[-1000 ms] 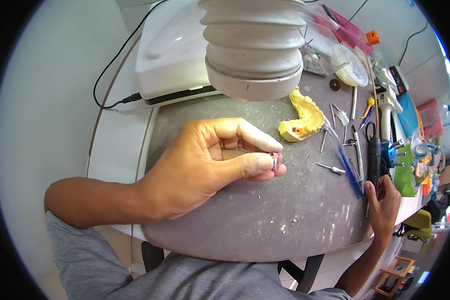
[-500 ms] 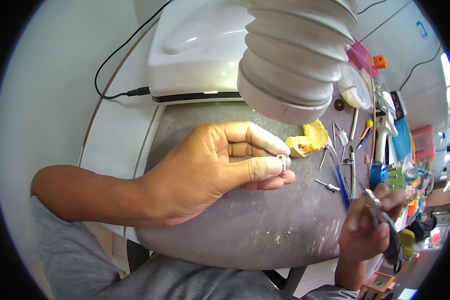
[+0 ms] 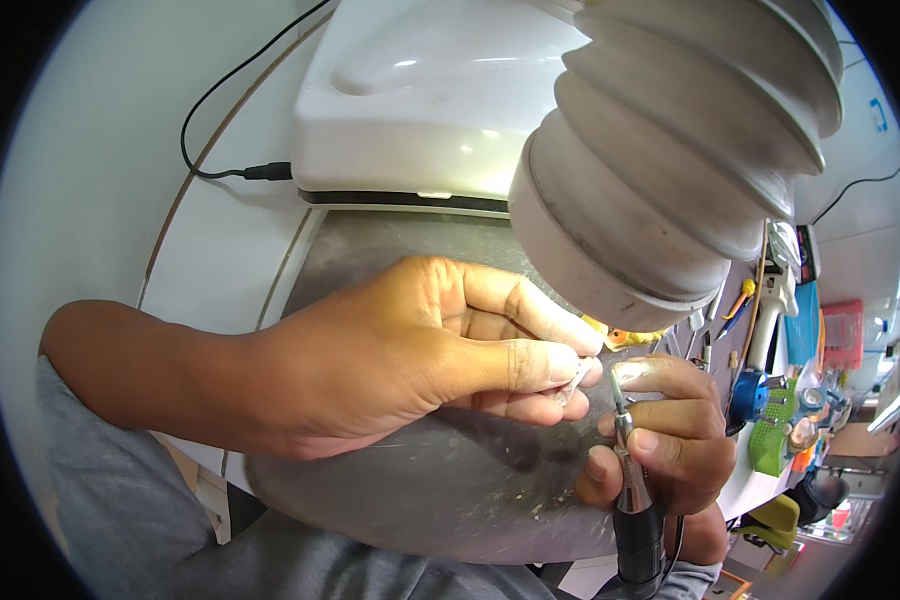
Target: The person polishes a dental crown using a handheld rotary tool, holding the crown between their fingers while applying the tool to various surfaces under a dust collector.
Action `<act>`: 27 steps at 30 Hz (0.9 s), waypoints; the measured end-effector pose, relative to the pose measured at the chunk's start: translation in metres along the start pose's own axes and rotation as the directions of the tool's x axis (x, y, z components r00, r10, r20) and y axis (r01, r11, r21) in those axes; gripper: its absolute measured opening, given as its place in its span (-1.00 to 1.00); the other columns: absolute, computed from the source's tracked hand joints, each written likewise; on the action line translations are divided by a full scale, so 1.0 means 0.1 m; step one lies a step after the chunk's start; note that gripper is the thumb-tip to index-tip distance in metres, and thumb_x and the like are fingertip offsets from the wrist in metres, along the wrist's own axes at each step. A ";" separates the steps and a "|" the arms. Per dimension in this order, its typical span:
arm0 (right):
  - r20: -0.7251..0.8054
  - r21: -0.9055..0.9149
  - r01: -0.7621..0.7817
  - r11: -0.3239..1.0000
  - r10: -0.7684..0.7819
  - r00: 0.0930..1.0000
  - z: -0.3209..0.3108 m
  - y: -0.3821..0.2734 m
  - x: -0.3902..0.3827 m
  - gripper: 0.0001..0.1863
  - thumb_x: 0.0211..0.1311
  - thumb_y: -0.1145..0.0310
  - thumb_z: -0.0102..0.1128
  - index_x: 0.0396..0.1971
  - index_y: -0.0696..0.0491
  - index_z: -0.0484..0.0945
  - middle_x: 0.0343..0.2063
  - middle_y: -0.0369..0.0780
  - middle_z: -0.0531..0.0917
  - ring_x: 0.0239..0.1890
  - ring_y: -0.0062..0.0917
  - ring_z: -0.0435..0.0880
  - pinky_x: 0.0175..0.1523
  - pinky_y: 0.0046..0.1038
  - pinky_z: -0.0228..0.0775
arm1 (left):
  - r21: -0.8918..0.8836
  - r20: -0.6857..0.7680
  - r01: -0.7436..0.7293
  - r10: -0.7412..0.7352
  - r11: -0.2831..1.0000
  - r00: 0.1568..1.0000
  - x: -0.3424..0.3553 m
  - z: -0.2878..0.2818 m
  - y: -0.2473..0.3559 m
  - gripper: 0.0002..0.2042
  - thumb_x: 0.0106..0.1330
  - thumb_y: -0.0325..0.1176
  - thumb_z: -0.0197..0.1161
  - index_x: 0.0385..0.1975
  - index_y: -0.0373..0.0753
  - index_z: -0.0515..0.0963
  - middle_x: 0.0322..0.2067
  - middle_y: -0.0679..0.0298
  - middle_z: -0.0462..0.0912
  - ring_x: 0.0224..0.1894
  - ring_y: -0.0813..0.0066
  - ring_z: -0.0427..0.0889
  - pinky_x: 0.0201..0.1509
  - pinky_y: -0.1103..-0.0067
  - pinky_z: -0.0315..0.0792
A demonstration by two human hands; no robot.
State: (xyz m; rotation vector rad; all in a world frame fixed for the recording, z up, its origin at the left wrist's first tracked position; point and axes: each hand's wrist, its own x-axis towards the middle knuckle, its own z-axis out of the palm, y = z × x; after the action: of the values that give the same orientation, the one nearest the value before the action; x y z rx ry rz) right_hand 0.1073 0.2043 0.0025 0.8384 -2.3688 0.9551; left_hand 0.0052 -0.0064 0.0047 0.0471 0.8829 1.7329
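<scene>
My left hand (image 3: 420,360) is raised over the grey work surface, thumb and fingertips pinched on a small pale, shiny piece (image 3: 572,380). Too little of that piece shows to tell its exact kind. Close on its right, my right hand (image 3: 680,430) grips a handpiece (image 3: 634,500) with a black body and silver front, its tip pointing up. The pale pointed bur (image 3: 616,388) in it is a short gap away from the small piece. Behind my fingertips, a yellow plaster dental model (image 3: 632,339) is mostly hidden by the hose and hands.
A wide ribbed white hose (image 3: 670,180) hangs low above my hands. At the back stands a white machine housing (image 3: 410,120) with a black cable (image 3: 195,125) on its left. On the right are a blue bur holder (image 3: 748,397), a green rack (image 3: 768,440) and a red container (image 3: 842,335).
My right hand has come in from the right, bringing the handpiece beside the small piece. My left hand has shifted slightly down and turned the piece. In view, the hose sits further right and lower.
</scene>
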 end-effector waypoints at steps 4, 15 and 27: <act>0.050 -0.053 -0.028 0.998 0.031 0.998 -0.02 -0.02 0.01 -0.53 -0.06 0.43 0.51 -0.15 0.06 0.44 -0.39 -0.26 0.59 -0.12 -0.19 0.68 -0.19 -0.35 0.63 | 0.007 0.013 0.021 -0.021 1.000 1.000 0.04 -0.01 0.04 -0.71 0.31 -0.57 0.17 0.00 -0.50 0.42 -0.14 0.02 0.59 -0.09 0.34 0.66 -0.03 0.62 0.62; 0.121 0.037 -0.083 0.996 0.078 0.990 -0.05 -0.03 0.06 -0.58 -0.04 0.48 0.48 -0.18 0.11 0.46 -0.38 -0.21 0.62 -0.12 -0.10 0.68 -0.17 -0.30 0.66 | -0.016 0.017 0.030 -0.029 0.999 0.999 0.03 0.00 0.06 -0.72 0.29 -0.58 0.19 -0.02 -0.49 0.44 -0.16 0.02 0.60 -0.13 0.34 0.67 -0.04 0.63 0.64; 0.140 0.044 -0.072 0.996 0.066 0.988 -0.05 -0.03 0.08 -0.58 -0.03 0.49 0.47 -0.17 0.11 0.46 -0.39 -0.21 0.62 -0.11 -0.10 0.68 -0.15 -0.30 0.66 | -0.014 0.010 0.003 -0.003 1.000 1.000 0.04 0.00 0.03 -0.69 0.30 -0.60 0.17 0.02 -0.51 0.40 -0.13 0.00 0.58 -0.12 0.30 0.67 -0.04 0.63 0.65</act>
State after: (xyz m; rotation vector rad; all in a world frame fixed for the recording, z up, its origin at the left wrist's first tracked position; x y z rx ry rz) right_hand 0.1042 0.2034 0.0123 0.8724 -2.5167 1.0163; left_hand 0.0012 -0.0033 0.0052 0.0451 0.8632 1.7344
